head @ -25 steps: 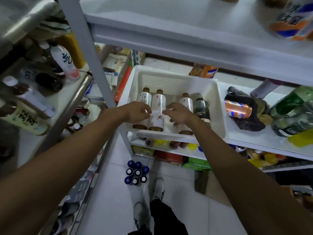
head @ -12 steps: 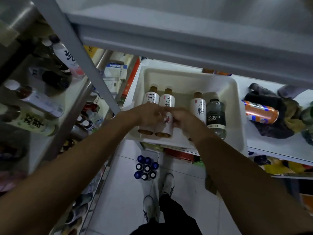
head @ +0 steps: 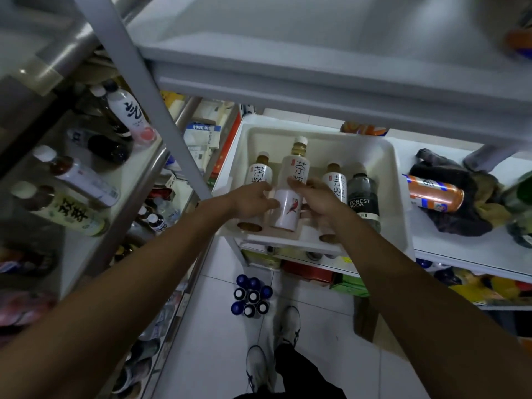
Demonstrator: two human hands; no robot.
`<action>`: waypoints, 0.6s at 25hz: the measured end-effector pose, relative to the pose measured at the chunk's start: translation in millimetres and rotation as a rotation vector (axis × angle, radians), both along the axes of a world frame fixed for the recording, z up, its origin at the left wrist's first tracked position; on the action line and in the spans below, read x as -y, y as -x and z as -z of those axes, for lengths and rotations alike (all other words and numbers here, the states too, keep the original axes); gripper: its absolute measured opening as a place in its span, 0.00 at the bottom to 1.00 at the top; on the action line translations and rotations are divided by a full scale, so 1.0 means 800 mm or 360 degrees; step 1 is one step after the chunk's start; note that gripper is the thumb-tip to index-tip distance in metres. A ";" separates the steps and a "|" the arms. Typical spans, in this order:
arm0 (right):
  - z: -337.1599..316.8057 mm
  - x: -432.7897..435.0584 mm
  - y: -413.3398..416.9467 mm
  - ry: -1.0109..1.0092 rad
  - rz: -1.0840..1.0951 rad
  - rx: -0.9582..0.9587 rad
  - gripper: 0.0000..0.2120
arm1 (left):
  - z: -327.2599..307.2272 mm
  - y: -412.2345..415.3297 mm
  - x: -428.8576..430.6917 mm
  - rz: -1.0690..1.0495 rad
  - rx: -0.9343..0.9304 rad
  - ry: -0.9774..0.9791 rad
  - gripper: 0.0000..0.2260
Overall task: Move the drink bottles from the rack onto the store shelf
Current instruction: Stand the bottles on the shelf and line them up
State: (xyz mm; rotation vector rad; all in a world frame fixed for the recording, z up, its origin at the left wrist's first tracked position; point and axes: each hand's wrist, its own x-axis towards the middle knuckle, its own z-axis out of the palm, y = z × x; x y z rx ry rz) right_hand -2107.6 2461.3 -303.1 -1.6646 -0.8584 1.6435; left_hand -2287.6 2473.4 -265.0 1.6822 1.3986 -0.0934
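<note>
A white bin (head: 383, 151) sits on a white shelf and holds several drink bottles. A white tea bottle with a red bird on its label (head: 290, 194) stands higher than the others, raised out of the row. My left hand (head: 253, 200) grips its left side and my right hand (head: 319, 197) grips its right side. Another white tea bottle (head: 260, 171) stands to its left, a third (head: 335, 180) to its right. A dark soda bottle (head: 363, 197) stands at the right end of the row.
An orange can (head: 434, 195) lies on dark cloth right of the bin. A grey rack (head: 95, 231) at left carries lying bottles (head: 77, 180). A grey post (head: 144, 93) rises between rack and bin. Blue-capped bottles (head: 250, 295) stand on the floor by my feet.
Both hands closed around the middle tea bottle and lifted it up out of the row. The camera view tilted slightly.
</note>
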 end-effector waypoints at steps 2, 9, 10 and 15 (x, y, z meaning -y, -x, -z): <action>-0.016 0.005 -0.001 -0.0074 0.0099 -0.0080 0.24 | -0.003 -0.005 0.009 -0.0072 0.0162 0.0072 0.31; -0.065 0.045 -0.016 -0.0223 0.0147 -0.0337 0.22 | -0.034 -0.021 0.046 -0.0391 0.0602 -0.0087 0.27; -0.072 0.054 -0.020 -0.0224 0.0122 -0.0351 0.18 | -0.040 -0.021 0.053 -0.0403 0.0659 -0.0022 0.25; -0.094 0.094 -0.020 -0.0272 0.0101 -0.0185 0.23 | -0.053 -0.015 0.087 -0.0433 0.0670 0.0139 0.25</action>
